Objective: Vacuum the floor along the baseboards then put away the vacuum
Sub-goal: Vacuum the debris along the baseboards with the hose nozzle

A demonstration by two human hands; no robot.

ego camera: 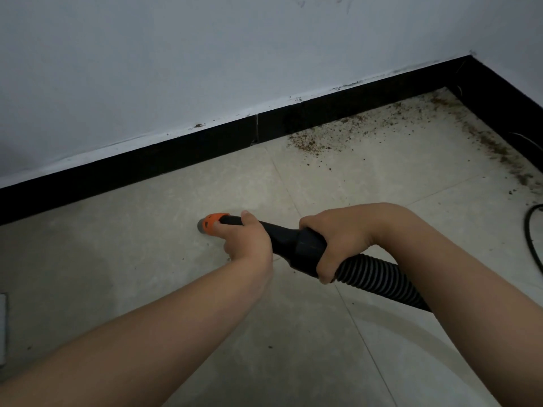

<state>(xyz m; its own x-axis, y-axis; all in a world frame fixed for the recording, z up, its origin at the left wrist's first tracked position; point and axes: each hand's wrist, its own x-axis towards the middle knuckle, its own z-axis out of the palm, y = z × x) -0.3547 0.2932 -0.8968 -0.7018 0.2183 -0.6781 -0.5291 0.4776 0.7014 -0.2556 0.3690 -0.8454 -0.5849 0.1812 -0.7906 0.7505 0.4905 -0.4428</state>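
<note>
Room corner: pale matte wall [205,54] with scuffs, glossy black baseboard [147,163] running diagonally up to the right, then turning at the corner along the right wall. A vertical seam breaks the baseboard near the middle; chipped white paint flecks along its top edge. Floor [117,259] is large light-beige tiles, smooth, thin grout lines, faintly mottled.

Brown granular dirt [338,136] lies scattered against the baseboard right of the seam and in a band along the right wall, thickest at the edges, loose specks further out. Tiles left of the seam look mostly free of grit, a few dark specks only.

Vacuum nozzle [210,224]: orange plastic tip with a grey mouth, on or just above the tile, near the baseboard but apart from it, well left of the dirt. Behind it a smooth black tapered tube [282,235] widens into a collar, then a ribbed black hose [379,277] goes down-right under the right forearm.

Left hand [244,239] grips the tube just behind the orange tip, fingers curled round, thumb on top. Right hand [335,233] wraps over the collar where the hose joins, fingers curled underneath.

Black cord [531,239] curves on the floor at the right edge. Pale flat object [3,327] at the left edge, cannot tell what.
</note>
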